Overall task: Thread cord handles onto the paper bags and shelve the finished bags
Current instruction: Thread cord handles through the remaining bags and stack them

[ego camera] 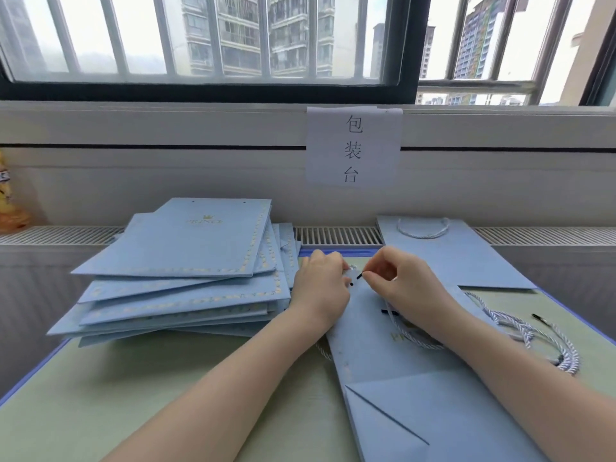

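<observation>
A flat light-blue paper bag point(406, 371) lies lengthwise on the table in front of me. My left hand point(321, 283) grips its top edge beside a small punched hole. My right hand point(396, 278) pinches the black tip of a white twisted cord point(416, 338) just right of that hole; the cord trails back over the bag under my wrist. To the left sits a stack of flat blue bags point(186, 271) with gold trim. At the back right lies another blue bag point(456, 258) with a cord handle threaded through it.
Loose white cords point(540, 338) with black tips are heaped on the green mat point(173, 388) at the right. A radiator grille and a wall with a paper sign point(353, 146) run behind the table. A yellow packet point(10, 195) stands at the far left.
</observation>
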Tool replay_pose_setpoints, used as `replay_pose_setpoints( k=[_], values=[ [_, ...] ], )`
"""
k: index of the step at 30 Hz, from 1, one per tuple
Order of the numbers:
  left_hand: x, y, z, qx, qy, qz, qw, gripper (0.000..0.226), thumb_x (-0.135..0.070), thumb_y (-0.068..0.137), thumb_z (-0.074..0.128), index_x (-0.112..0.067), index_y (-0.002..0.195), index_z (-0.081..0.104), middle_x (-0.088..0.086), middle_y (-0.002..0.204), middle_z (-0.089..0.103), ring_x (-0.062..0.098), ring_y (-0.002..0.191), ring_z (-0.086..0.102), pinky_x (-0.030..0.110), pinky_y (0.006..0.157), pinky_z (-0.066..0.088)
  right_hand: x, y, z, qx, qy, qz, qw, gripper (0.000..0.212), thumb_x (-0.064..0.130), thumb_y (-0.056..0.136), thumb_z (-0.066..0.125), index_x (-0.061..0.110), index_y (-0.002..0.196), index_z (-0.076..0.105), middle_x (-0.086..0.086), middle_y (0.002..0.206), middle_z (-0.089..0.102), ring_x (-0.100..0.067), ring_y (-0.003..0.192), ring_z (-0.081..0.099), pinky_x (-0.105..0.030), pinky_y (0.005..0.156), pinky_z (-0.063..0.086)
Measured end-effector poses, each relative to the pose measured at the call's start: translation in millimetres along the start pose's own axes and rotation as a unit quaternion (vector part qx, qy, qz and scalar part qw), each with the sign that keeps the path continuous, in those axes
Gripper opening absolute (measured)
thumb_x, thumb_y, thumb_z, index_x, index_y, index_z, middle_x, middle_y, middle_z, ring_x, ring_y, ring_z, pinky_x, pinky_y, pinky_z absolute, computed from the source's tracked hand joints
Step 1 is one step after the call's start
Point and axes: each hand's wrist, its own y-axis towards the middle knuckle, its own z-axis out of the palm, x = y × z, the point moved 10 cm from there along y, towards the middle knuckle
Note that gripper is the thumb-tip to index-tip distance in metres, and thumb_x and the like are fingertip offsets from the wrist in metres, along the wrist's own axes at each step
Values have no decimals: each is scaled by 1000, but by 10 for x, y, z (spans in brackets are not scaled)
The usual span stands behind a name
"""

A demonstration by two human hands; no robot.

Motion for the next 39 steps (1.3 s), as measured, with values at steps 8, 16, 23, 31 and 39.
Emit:
replay_pose_setpoints(
  k=[8,16,23,31,39],
  values=[
    [67,50,-44,-26,-130,-31,991,20,-8,95,42,-7,94,63,4,99,62,18,95,53,28,78,42,56,-55,-3,-1,49,-28,998,8,10,84,65,15,77,64,-5,70,63,-16,66,53,-15,59,39],
    [40,35,-106,-25,-159,-33,986,20,-4,92,44,-10,93,63,-1,80,58,18,81,57,34,76,48,132,-94,19,5,45,-65,997,9,12,85,64,18,79,63,6,66,57,-10,62,50,-12,57,36],
    [2,66,-104,17,-169,-44,984,22,-1,90,42,-14,84,58,-1,77,56,13,74,54,25,63,42,168,-97,-1,5,69,-73,995,8,11,86,63,17,80,64,10,67,57,-6,62,49,-10,58,35],
    [-5,82,-100,82,-182,-71,977,23,3,87,41,-10,92,59,23,91,65,25,74,55,32,67,45,192,-94,-43,3,111,-69,991,12,7,85,65,17,80,67,21,64,59,0,63,50,-9,61,36],
    [-26,99,-144,78,-203,-67,974,28,4,85,44,-18,75,59,13,83,64,22,73,57,34,68,50,196,-91,-50,-17,70,-77,994,9,7,84,67,15,81,67,6,75,59,-8,69,51,-9,63,36]
  ],
)
